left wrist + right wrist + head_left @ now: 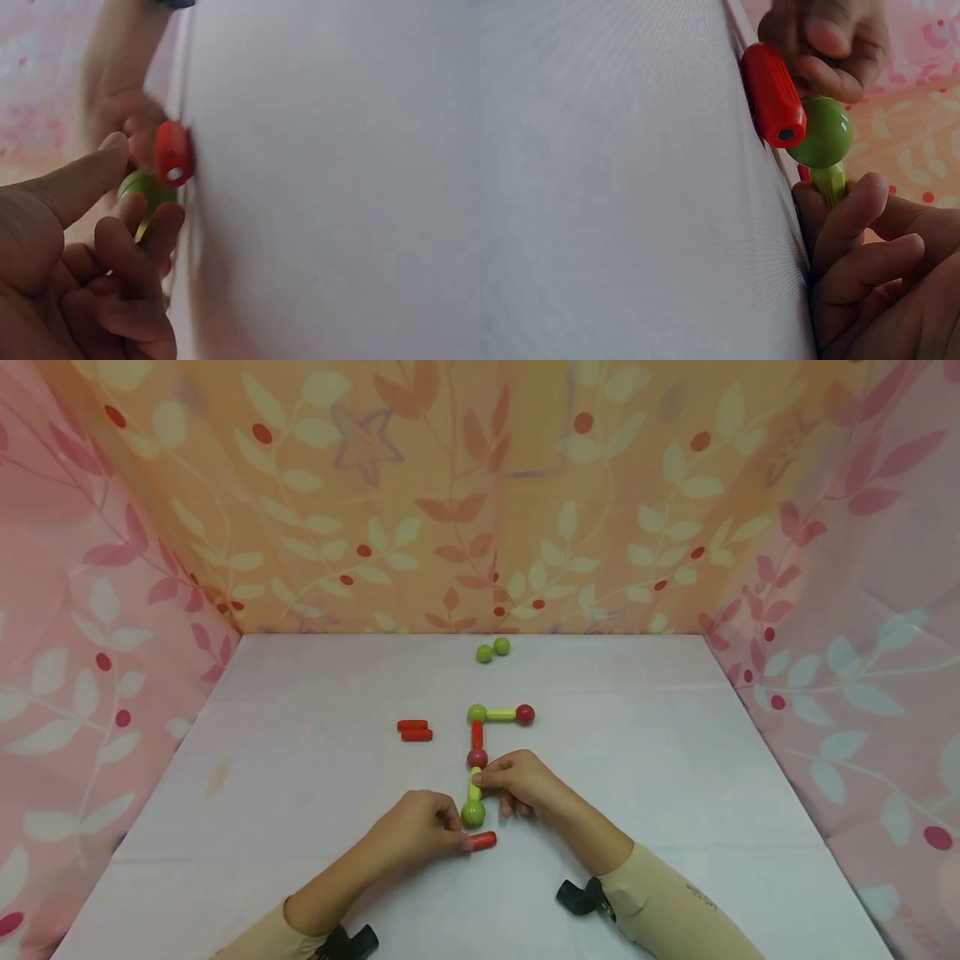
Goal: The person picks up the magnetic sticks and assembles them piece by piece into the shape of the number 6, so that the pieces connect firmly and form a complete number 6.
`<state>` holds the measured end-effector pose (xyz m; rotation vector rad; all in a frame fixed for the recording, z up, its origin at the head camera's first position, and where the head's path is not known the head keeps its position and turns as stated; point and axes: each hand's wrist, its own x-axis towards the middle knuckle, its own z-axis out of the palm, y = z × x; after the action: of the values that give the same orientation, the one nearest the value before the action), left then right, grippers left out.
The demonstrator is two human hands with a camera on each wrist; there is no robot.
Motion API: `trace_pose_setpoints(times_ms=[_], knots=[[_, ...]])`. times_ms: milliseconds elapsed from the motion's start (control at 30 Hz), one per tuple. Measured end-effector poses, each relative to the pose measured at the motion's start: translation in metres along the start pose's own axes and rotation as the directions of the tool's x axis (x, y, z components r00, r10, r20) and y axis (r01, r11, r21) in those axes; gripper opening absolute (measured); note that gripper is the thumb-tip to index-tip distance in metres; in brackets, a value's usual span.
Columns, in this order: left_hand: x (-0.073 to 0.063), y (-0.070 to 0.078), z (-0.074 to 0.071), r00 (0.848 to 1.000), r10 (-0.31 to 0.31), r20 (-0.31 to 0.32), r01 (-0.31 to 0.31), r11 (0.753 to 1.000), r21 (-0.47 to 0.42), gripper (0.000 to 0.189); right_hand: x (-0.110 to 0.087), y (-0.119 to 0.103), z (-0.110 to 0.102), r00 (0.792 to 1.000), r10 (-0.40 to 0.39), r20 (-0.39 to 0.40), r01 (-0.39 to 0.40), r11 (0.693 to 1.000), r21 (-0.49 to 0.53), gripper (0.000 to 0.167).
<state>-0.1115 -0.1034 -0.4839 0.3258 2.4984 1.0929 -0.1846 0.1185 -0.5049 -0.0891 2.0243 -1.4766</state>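
Observation:
A chain of toy balls and magnetic sticks lies on the white table. Its near end is a green ball (473, 813) joined to a yellow-green stick (474, 787). My right hand (528, 785) pinches that stick between thumb and fingers; its far end meets a dark red ball (477, 759). Just in front of the green ball lies a loose red stick (482, 841), a small dark dot showing on its end in the right wrist view. My left hand (420, 828) is at this stick's left end, thumb and fingertips parted in the left wrist view.
Farther up the chain, a red stick (477, 735) leads to a green ball (477, 714), then a yellow-green stick (501, 715) and a red ball (525, 715). Two red sticks (416, 731) lie to the left. Two green balls (492, 650) rest near the back edge.

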Motion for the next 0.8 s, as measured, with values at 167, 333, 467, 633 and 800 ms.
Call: trace_pose_setpoints(times_ms=[167, 333, 467, 633, 800], knots=[[0.013, -0.003, -0.018, 0.992, -0.127, 0.007, 0.125, 0.965, -0.231, 0.024, -0.001, -0.001, 0.0, 1.0, -0.005, -0.004, 0.005, 1.0, -0.006, 0.026], [0.028, -0.001, -0.022, 0.983, -0.177, 0.047, 0.183, 0.935, -0.305, 0.028, 0.0, 0.0, 0.0, 1.0, -0.012, -0.002, 0.012, 1.0, 0.0, 0.026], [0.037, -0.002, -0.019, 0.981, -0.187, 0.045, 0.192, 0.928, -0.32, 0.027, 0.002, -0.001, 0.001, 1.0, -0.015, -0.009, 0.015, 1.0, -0.014, 0.026], [0.043, -0.003, -0.013, 0.978, -0.207, 0.017, 0.201, 0.919, -0.339, 0.023, 0.002, -0.004, 0.002, 1.0, -0.02, -0.017, 0.019, 0.999, -0.037, 0.025], [0.046, -0.003, -0.011, 0.972, -0.233, -0.03, 0.209, 0.917, -0.34, 0.019, -0.007, -0.015, -0.003, 0.996, -0.073, 0.043, 0.079, 0.979, -0.185, 0.022]])
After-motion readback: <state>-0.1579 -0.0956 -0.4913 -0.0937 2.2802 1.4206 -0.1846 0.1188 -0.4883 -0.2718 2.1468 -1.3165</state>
